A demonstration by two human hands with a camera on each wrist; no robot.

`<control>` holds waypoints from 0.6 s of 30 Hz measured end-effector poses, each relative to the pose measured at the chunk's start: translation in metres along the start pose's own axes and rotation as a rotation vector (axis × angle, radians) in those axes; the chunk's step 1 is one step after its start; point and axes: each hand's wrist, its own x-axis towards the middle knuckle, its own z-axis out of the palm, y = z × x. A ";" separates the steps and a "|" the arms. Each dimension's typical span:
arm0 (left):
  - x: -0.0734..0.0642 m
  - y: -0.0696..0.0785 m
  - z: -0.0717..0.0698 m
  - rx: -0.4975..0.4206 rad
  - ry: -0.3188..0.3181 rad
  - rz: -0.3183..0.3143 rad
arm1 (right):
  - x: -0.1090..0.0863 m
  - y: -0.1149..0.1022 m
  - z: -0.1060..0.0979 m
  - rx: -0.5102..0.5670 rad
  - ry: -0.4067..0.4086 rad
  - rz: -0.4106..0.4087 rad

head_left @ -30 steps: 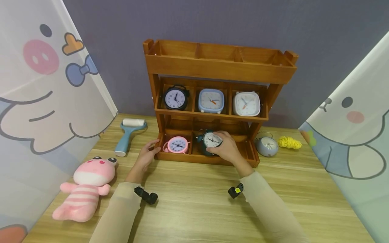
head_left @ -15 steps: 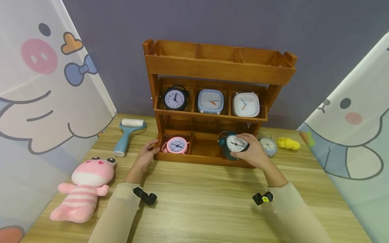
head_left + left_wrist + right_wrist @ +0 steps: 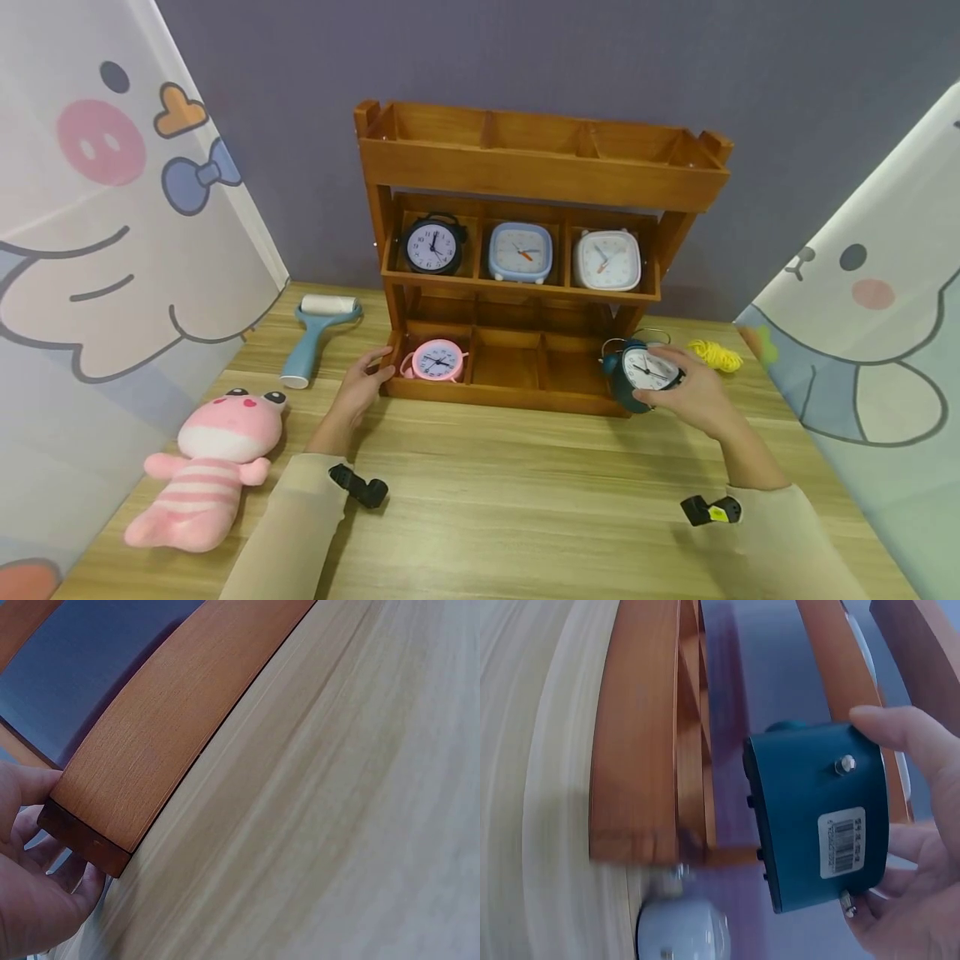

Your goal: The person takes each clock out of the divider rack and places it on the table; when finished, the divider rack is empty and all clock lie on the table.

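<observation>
Your R hand [image 3: 697, 392] has carried the teal clock [image 3: 643, 368], gripped, from the bottom-mid slot [image 3: 506, 367] to rt of frame ctr, so slot's vacated; L hand [image 3: 362, 387] still pinches rack's [image 3: 540, 175] lower-L end.

Right hand [image 3: 930, 874] gripping teal curved-sided clock [image 3: 802, 795], white rectangular barcode sticker [image 3: 841, 844] on it, reddish-brown wooden shelf [image 3: 634, 742] nearby

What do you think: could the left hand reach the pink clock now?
Probably yes. The pink clock sits nearby, uncovered at the bottom left of the wooden rack. Only the rack's low end seems in between, and the left hand would likely have to let go of it.
</observation>
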 end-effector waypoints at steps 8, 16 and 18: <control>-0.007 0.011 -0.001 -0.026 -0.015 -0.017 | -0.012 0.036 -0.025 -0.009 -0.045 -0.003; 0.001 -0.002 0.000 -0.018 -0.006 0.008 | -0.029 0.067 -0.039 -0.101 -0.070 0.008; 0.001 -0.002 0.000 -0.019 0.002 0.012 | -0.030 0.073 -0.038 -0.111 -0.060 -0.011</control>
